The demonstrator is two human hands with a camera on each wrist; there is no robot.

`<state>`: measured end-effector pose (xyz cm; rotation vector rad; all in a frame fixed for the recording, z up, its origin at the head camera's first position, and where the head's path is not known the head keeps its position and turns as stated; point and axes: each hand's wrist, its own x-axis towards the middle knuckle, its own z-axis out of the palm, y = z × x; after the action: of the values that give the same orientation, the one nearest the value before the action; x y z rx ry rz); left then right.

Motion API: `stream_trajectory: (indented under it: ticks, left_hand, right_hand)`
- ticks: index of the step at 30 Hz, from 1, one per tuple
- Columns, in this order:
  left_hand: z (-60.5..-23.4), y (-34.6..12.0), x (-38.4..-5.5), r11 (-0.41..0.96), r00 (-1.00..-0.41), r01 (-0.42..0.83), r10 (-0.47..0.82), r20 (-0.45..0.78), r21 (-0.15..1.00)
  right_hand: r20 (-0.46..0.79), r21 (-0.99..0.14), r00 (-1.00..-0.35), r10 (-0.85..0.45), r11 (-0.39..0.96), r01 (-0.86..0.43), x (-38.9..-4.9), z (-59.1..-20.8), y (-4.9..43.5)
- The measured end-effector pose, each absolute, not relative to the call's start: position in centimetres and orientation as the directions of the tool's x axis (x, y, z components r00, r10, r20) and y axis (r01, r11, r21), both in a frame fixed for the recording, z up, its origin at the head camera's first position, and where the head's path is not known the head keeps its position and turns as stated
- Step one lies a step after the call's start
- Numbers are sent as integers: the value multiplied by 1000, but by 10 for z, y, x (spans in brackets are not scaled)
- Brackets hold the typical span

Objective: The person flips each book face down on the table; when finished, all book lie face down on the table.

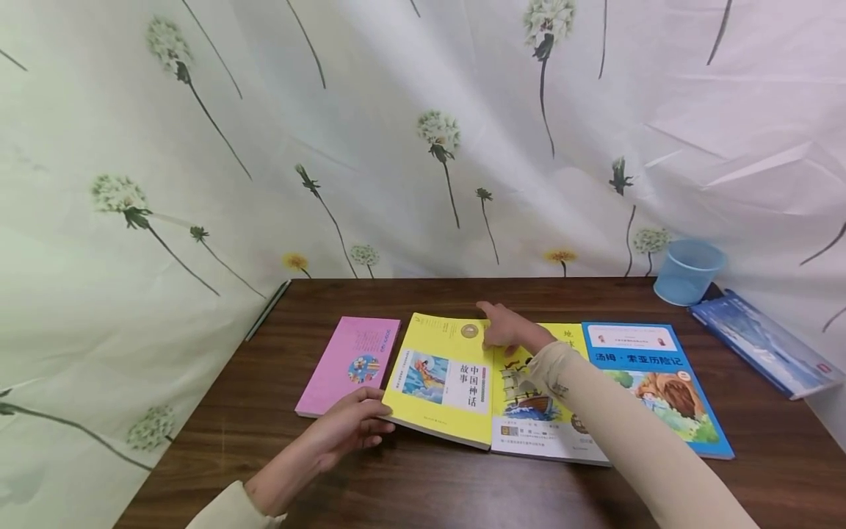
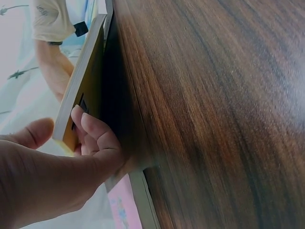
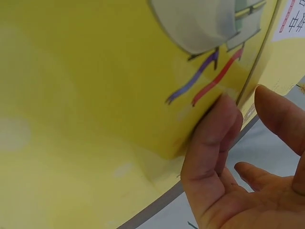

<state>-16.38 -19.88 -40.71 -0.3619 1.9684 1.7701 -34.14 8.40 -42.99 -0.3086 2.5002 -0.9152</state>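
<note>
A yellow storybook (image 1: 439, 411) with a sea picture on its cover lies slanted, its near left corner raised off the table. My left hand (image 1: 353, 426) holds that corner; in the left wrist view its fingers (image 2: 97, 133) are underneath and the thumb is at the cover side. At the far right corner of this book is my right hand (image 1: 509, 330), over the seam with the yellow sailing-ship book (image 1: 529, 419). In the right wrist view, loosely bent fingers (image 3: 209, 129) touch the ship book's cover, with the thumb apart from them.
A pink book (image 1: 340, 367) lies to the left, and a blue-bordered book (image 1: 661, 353) to the right. Farther right are a blue cup (image 1: 687, 272) and another blue book (image 1: 767, 345). A dark pencil-like stick (image 1: 267, 312) lies along the table's left edge.
</note>
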Motion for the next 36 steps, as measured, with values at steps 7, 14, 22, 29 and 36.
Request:
stream_trajectory:
  ticks: [7, 14, 22, 29, 36]
  left_hand:
    - [-410, -198, -166, 174, -867, -472, 85, -490, 864]
    - [-409, -195, -167, 196, -877, -458, 61, -477, 867]
    - [-409, -193, -166, 201, -878, -457, 51, -475, 866]
    - [-408, -194, -166, 208, -877, -462, 38, -480, 862]
    - [-407, -193, -167, 219, -882, -458, 11, -472, 861]
  right_hand:
    - [-336, -657, -869, -363, 752, -60, -341, -431, 85]
    - [-335, -660, -870, -362, 749, -58, -341, -430, 86]
    - [-337, -653, -871, -357, 755, -57, -338, -428, 84]
    - [-335, -651, -869, -364, 756, -66, -339, -430, 85]
    - [-332, -654, -869, -368, 753, -69, -340, -430, 86]
